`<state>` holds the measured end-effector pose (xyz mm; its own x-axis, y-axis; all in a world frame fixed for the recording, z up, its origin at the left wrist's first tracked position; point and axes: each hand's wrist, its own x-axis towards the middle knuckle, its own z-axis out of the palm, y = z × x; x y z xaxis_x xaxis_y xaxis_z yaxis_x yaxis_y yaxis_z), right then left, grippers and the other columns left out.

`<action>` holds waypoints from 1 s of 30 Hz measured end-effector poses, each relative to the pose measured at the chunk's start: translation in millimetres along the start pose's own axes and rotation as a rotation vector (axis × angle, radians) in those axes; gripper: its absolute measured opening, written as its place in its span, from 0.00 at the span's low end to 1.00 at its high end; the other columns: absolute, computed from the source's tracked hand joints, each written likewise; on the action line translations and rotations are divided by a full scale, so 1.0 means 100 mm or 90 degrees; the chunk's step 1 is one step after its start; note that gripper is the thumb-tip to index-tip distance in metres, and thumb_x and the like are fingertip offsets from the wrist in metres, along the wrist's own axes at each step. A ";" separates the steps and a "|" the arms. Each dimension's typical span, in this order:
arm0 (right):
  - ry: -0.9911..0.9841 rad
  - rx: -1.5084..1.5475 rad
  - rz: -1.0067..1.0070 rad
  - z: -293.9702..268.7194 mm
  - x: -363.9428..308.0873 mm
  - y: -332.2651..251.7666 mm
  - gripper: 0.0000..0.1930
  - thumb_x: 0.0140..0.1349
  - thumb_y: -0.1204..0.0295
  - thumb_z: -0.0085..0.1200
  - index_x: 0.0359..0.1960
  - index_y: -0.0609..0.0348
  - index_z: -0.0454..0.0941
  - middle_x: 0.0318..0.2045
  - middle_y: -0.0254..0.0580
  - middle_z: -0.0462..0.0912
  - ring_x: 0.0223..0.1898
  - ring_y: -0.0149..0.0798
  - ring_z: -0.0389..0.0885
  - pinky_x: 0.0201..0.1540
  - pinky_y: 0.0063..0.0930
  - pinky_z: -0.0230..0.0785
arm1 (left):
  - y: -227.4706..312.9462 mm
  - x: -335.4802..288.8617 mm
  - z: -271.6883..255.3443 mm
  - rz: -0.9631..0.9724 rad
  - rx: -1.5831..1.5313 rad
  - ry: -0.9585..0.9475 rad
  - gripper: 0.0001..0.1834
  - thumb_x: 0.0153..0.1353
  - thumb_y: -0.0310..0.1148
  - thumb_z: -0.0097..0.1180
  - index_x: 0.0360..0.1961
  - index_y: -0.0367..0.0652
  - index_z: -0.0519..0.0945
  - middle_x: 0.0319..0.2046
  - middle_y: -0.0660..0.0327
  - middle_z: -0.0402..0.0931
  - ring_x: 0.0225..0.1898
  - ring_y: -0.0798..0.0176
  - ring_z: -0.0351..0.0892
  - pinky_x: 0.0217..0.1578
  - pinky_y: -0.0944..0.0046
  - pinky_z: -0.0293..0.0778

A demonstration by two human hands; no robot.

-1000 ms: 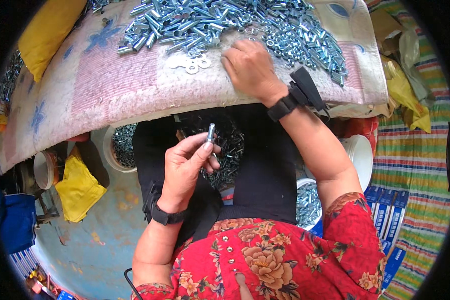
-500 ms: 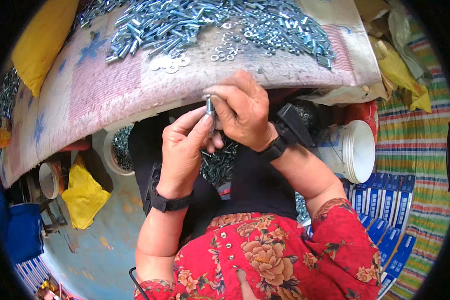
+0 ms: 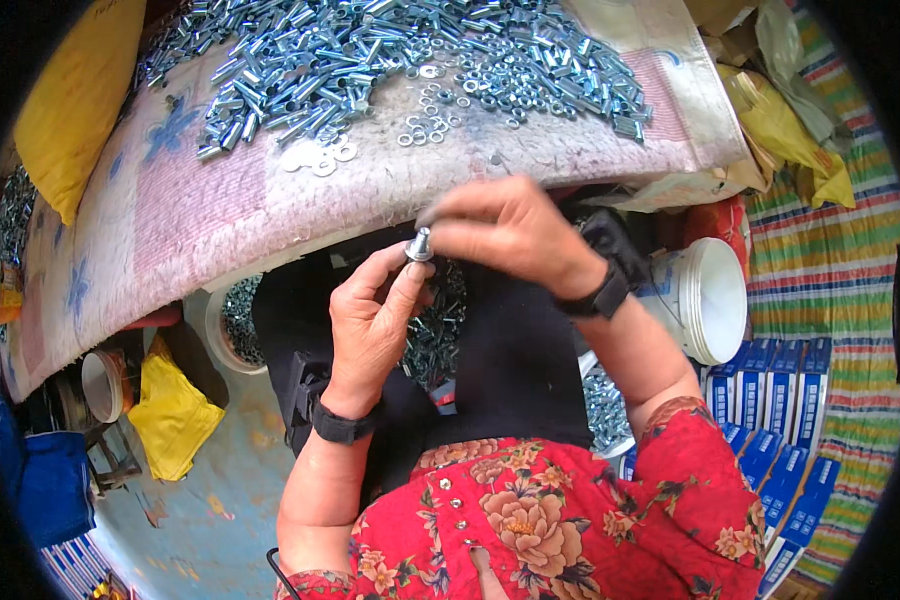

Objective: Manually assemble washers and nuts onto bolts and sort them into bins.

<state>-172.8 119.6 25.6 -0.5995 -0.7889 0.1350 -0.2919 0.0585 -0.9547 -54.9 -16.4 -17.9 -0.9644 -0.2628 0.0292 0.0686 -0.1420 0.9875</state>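
Note:
My left hand (image 3: 367, 312) pinches a shiny metal bolt (image 3: 423, 240) between thumb and fingers, with its threaded end up. A flat washer (image 3: 419, 254) sits around the bolt, just above my left fingertips. My right hand (image 3: 518, 240) hovers beside the bolt's upper end, its fingers smeared by motion. Whether anything is between its fingertips I cannot make out. Beyond both hands, a cloth-covered work surface (image 3: 210, 195) carries a heap of metal sleeves (image 3: 330, 70), small nuts and rings (image 3: 530, 92), loose washers (image 3: 425, 130) and larger flat washers (image 3: 320, 156).
Dark fasteners (image 3: 435, 335) lie between my legs. A tub of small parts (image 3: 220, 330) stands left, a white bucket (image 3: 718, 300) right. Another container (image 3: 606, 410) of bolts sits by my right forearm. Blue and white boxes (image 3: 785, 390) line the right; a yellow bag (image 3: 170, 410) hangs left.
My right hand has moved off the bolt's top, slightly right and down. The washer around the bolt now shows clearly. My left hand keeps hold of the bolt, nearly in place.

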 end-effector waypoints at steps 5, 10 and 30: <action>0.198 -0.611 -0.197 -0.69 0.66 0.30 0.09 0.50 0.73 0.55 0.34 0.60 0.79 0.30 0.45 0.79 0.35 0.45 0.76 0.38 0.31 0.68 | -0.01 0.01 -0.08 -0.057 -0.075 0.009 0.12 0.60 0.30 0.53 0.44 0.37 0.76 0.31 0.62 0.78 0.26 0.73 0.73 0.27 0.75 0.68; 0.087 -0.843 -0.206 -0.78 0.98 0.64 0.08 0.48 0.74 0.54 0.32 0.60 0.77 0.35 0.44 0.75 0.43 0.47 0.70 0.45 0.35 0.66 | -0.09 -0.02 -0.16 -0.071 -0.101 0.008 0.12 0.60 0.30 0.52 0.43 0.37 0.76 0.31 0.61 0.77 0.25 0.73 0.72 0.27 0.75 0.68; -0.176 -0.283 -0.204 -0.04 0.12 -0.34 0.11 0.47 0.76 0.57 0.33 0.62 0.71 0.24 0.46 0.75 0.27 0.45 0.74 0.30 0.30 0.66 | 0.13 -0.19 -0.14 -0.004 -0.021 0.009 0.11 0.57 0.26 0.56 0.42 0.37 0.78 0.29 0.65 0.76 0.24 0.77 0.71 0.25 0.77 0.68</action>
<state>-173.6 110.7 60.5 -0.2326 -0.9355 0.2658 -0.7440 -0.0049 -0.6682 -32.1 -26.9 -7.6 -0.9611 -0.2753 0.0202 0.0709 -0.1754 0.9819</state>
